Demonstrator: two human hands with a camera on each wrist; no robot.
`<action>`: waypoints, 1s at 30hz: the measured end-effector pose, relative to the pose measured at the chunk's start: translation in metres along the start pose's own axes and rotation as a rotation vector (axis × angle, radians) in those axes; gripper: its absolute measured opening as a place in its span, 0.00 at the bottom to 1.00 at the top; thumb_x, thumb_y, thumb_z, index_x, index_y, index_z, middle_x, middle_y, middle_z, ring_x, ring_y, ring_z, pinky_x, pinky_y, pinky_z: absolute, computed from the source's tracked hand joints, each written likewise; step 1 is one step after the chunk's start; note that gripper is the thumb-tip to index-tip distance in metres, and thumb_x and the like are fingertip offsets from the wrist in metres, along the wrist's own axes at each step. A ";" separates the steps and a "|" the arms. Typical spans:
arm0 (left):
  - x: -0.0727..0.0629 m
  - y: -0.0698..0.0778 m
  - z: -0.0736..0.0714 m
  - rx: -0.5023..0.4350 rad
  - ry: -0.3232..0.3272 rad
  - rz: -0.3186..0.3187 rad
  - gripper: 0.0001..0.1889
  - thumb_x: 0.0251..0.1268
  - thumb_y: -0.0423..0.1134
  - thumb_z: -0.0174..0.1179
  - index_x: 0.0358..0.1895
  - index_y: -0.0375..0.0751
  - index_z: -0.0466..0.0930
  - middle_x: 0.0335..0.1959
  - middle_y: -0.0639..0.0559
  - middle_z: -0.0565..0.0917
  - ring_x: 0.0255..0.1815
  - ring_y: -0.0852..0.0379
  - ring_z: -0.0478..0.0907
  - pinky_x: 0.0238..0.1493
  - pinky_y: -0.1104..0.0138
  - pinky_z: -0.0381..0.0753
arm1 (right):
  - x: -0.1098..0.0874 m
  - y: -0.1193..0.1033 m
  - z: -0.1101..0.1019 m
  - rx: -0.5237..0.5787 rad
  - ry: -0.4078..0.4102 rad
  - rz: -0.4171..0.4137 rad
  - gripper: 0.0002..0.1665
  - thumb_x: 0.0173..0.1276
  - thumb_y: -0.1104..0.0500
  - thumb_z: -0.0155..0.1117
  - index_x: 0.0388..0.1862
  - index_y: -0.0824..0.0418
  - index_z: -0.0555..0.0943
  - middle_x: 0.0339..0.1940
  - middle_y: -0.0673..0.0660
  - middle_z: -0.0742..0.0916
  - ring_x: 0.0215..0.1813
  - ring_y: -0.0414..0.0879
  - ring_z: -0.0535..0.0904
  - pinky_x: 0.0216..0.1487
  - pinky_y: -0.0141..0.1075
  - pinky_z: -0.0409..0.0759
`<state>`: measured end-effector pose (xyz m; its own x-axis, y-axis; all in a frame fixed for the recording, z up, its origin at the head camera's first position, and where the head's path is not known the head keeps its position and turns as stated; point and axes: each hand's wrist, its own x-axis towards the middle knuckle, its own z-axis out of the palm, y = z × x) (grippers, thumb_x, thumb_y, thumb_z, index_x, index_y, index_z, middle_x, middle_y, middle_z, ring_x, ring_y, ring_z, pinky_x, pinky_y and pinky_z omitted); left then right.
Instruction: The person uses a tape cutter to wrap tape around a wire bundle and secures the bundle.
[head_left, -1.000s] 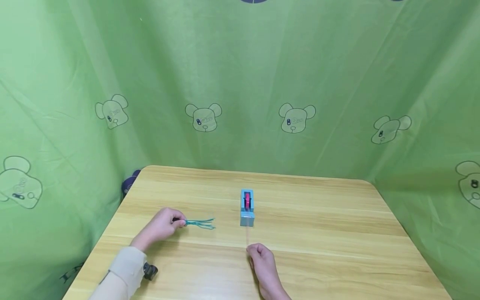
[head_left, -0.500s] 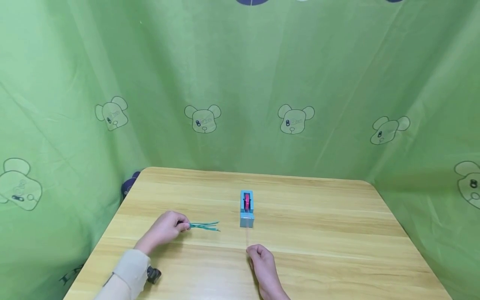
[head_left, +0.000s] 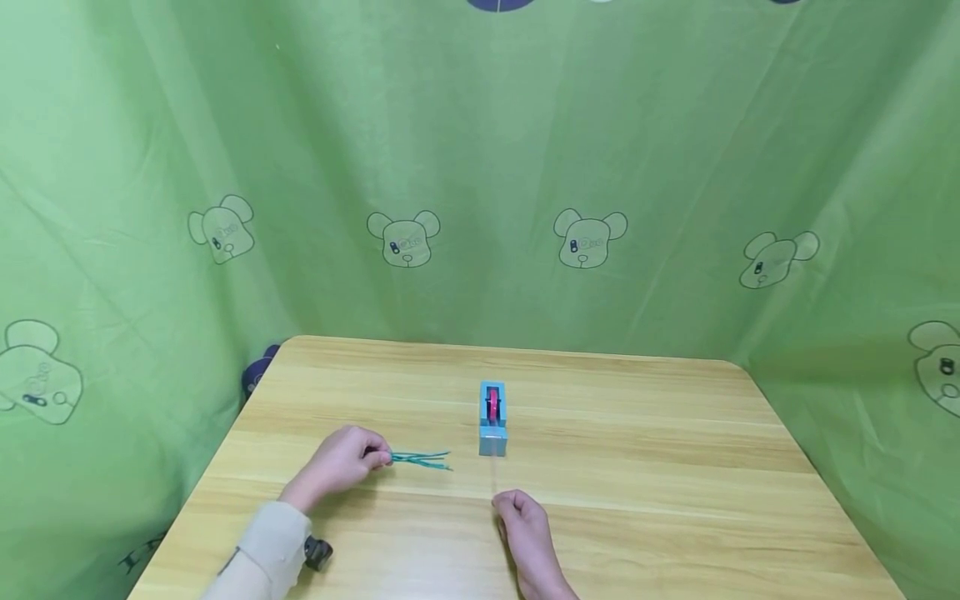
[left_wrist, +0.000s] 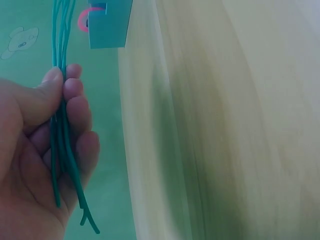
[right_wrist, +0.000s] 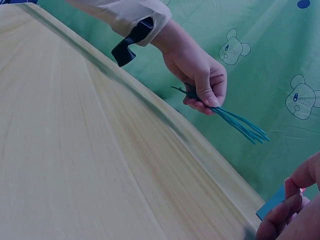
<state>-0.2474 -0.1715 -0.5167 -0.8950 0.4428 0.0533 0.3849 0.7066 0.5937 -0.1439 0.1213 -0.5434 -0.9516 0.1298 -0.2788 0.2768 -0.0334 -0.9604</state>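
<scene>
My left hand (head_left: 343,462) pinches a bundle of several thin green wires (head_left: 420,459) between thumb and fingers, held above the table. In the left wrist view the wires (left_wrist: 61,115) run across the curled fingers, and their lower ends hang by the palm. A blue tape dispenser (head_left: 492,442) with a pink reel (head_left: 492,405) stands on the table to the right of the wire tips. A strip of clear tape (head_left: 494,477) stretches from it toward me, and my right hand (head_left: 527,533) pinches its end. The wire tips and the tape are apart.
The wooden table (head_left: 637,467) spreads around both hands, its far edge close to a green curtain (head_left: 487,283) printed with cartoon heads. A black wrist camera (head_left: 318,552) sits at the left cuff (head_left: 276,533).
My left hand has moved to the right and slightly nearer to me, carrying the green wires closer to the stretched tape. The right hand stays in place with the tape end.
</scene>
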 end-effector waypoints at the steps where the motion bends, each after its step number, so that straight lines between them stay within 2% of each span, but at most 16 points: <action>1: 0.000 0.001 0.001 -0.003 -0.002 0.001 0.07 0.67 0.38 0.64 0.29 0.52 0.86 0.21 0.61 0.80 0.19 0.64 0.69 0.27 0.67 0.72 | 0.000 0.000 0.000 0.001 0.000 -0.001 0.11 0.74 0.60 0.55 0.39 0.70 0.77 0.23 0.50 0.71 0.30 0.45 0.67 0.34 0.34 0.68; 13: 0.005 0.006 0.012 -0.011 -0.020 0.030 0.07 0.68 0.36 0.62 0.31 0.49 0.86 0.23 0.62 0.80 0.20 0.64 0.70 0.27 0.67 0.73 | -0.001 0.000 0.000 0.009 -0.003 -0.008 0.11 0.73 0.60 0.55 0.39 0.70 0.77 0.23 0.50 0.71 0.30 0.45 0.68 0.35 0.35 0.69; 21: 0.007 0.014 0.018 0.031 0.004 0.039 0.07 0.67 0.37 0.63 0.29 0.50 0.85 0.22 0.64 0.78 0.22 0.65 0.71 0.32 0.66 0.74 | -0.002 -0.002 0.001 0.018 0.010 -0.022 0.11 0.72 0.62 0.55 0.37 0.71 0.77 0.22 0.50 0.70 0.28 0.45 0.67 0.33 0.34 0.68; 30: 0.012 0.019 0.028 0.020 -0.002 0.051 0.06 0.66 0.37 0.63 0.30 0.49 0.86 0.24 0.64 0.80 0.22 0.66 0.72 0.33 0.66 0.76 | -0.003 -0.002 0.000 0.022 0.009 -0.027 0.10 0.72 0.62 0.56 0.37 0.70 0.77 0.21 0.50 0.70 0.28 0.45 0.66 0.33 0.34 0.68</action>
<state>-0.2448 -0.1373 -0.5271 -0.8738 0.4794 0.0811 0.4342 0.6944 0.5738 -0.1420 0.1206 -0.5410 -0.9573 0.1393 -0.2532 0.2484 -0.0516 -0.9673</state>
